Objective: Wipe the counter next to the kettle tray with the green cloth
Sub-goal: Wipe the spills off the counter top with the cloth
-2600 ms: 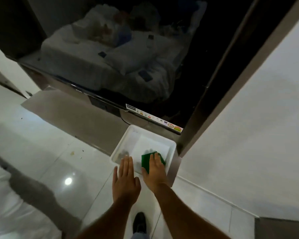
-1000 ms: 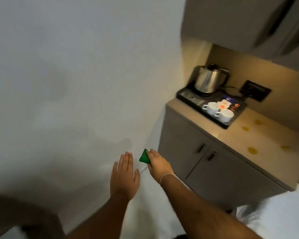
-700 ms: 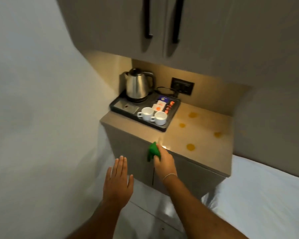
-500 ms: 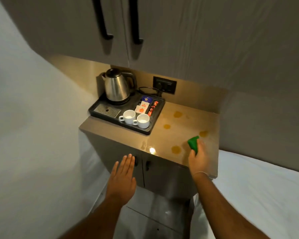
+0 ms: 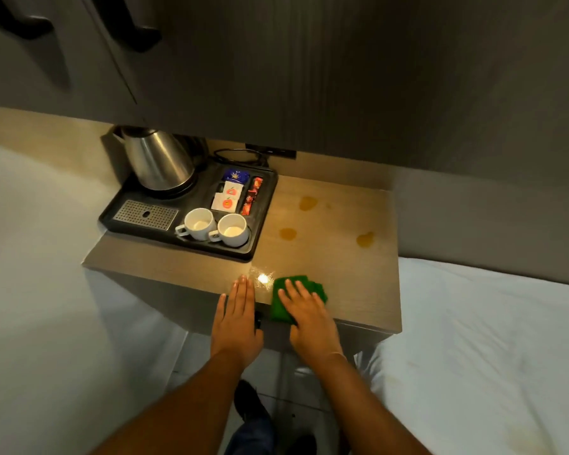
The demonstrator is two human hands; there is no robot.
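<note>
Worktop point(image 5: 326, 257) under cabinets, bed at right. Right hand point(image 5: 309, 318) flat on cloth point(image 5: 281, 302) at front edge, fingers spread, pressing not gripping. Left hand point(image 5: 235, 320) open, empty. Wiping probably just starting; next, sweep toward three spills point(image 5: 288, 233). Tray point(image 5: 260, 221): two cups, sachets, kettle point(image 5: 156, 162).

**Tray left, cloth at the front edge**

The kettle tray point(image 5: 260, 224) sits on the left half of the bench point(image 5: 342, 274). On it, the kettle point(image 5: 158, 162) stands at the back left, two cups point(image 5: 214, 226) at the front and sachets point(image 5: 232, 195) behind them. Right of the tray lie three stains point(image 5: 288, 233). The cloth point(image 5: 281, 307) lies at the front edge under the right hand point(image 5: 309, 320), the left hand point(image 5: 237, 320) just beside. A bed point(image 5: 490, 356) adjoins on the right.
</note>
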